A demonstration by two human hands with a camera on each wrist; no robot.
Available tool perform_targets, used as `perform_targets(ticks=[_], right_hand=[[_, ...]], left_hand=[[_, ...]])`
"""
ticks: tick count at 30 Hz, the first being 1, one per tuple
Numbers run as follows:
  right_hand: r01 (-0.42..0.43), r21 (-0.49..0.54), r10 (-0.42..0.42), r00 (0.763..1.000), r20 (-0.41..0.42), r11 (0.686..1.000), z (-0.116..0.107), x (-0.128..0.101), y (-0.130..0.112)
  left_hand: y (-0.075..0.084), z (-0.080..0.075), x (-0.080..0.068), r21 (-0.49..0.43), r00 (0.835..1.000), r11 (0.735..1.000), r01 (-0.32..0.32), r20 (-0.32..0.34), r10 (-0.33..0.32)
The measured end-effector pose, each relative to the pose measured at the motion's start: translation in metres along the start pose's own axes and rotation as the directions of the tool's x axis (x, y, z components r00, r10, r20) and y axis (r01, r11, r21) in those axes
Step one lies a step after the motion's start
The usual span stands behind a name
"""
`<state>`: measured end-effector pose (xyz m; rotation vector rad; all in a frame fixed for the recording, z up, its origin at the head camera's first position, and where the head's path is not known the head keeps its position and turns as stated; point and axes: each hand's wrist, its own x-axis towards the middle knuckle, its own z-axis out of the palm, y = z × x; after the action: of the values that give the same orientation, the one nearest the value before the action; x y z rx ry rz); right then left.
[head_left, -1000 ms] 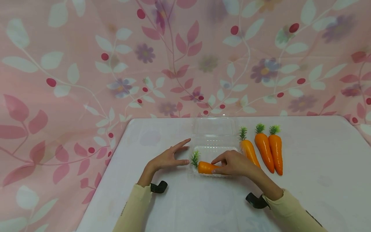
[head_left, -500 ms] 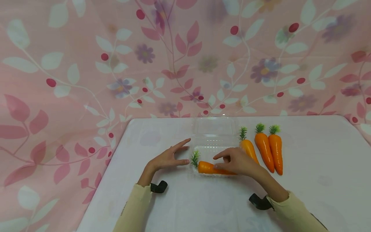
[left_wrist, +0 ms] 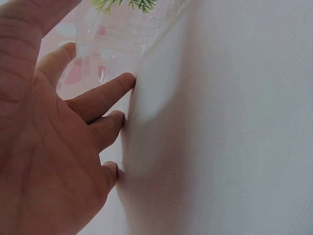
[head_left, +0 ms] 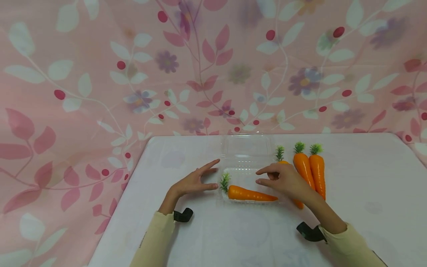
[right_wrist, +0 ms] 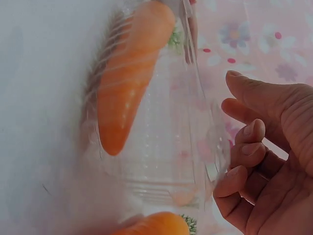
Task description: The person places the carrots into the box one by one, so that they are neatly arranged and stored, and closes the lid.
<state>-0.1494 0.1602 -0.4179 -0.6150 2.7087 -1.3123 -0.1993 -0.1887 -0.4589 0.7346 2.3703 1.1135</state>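
Note:
A clear plastic clamshell box [head_left: 245,170] lies with its lid laid back. Inside it, along the near side, rests an orange toy carrot [head_left: 248,194], its green leaves at the left end; the right wrist view shows this carrot [right_wrist: 124,78] through the wall. My left hand [head_left: 191,181] stays at the box's left side, fingers spread, fingertips against the table in the left wrist view. My right hand [head_left: 285,180] hovers over the box's right end, fingers bent and holding nothing. It partly covers a second carrot [head_left: 298,203] beside the box.
Two more carrots, one [head_left: 303,168] next to the other [head_left: 318,172], lie to the right with leaves toward the back. The white-covered table [head_left: 367,178] meets a pink floral cloth [head_left: 213,66] at its far edge.
My right hand has let go of the carrot in the box and moved up and to the right, over the carrot beside the box. The left hand has kept its place.

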Motion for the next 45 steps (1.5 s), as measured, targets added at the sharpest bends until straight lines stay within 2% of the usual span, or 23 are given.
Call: perform_targets(ticks=[15,26,30,35,40,45], right_hand=[[-0.06,0.084,0.068,0.994,-0.085,0.995,-0.023,-0.01,0.011],[-0.112,0.061,0.119,0.984,-0.133,0.992,-0.034,-0.02,0.025],[-0.09,0.048,0.097,0.981,-0.17,0.995,-0.039,-0.023,0.028],[-0.05,0.005,0.05,0.975,-0.218,0.999,-0.043,-0.026,0.032],[-0.071,-0.028,0.063,0.972,-0.227,0.997,-0.047,-0.028,0.038],[-0.108,-0.045,0.095,0.969,-0.227,0.993,-0.052,-0.03,0.043]], left_hand=[[-0.002,0.001,0.0,0.002,1.0,1.0,0.005,-0.006,-0.005],[-0.004,0.001,0.0,-0.001,1.0,1.0,-0.017,-0.011,0.017],[-0.003,0.002,0.0,-0.014,1.0,1.0,-0.016,-0.013,0.016],[0.01,0.001,-0.004,-0.035,1.0,0.999,-0.007,-0.008,0.007],[0.025,-0.004,-0.008,-0.058,1.0,0.998,-0.003,0.016,0.004],[0.011,-0.001,-0.004,-0.051,1.0,0.999,-0.007,0.004,0.007]])
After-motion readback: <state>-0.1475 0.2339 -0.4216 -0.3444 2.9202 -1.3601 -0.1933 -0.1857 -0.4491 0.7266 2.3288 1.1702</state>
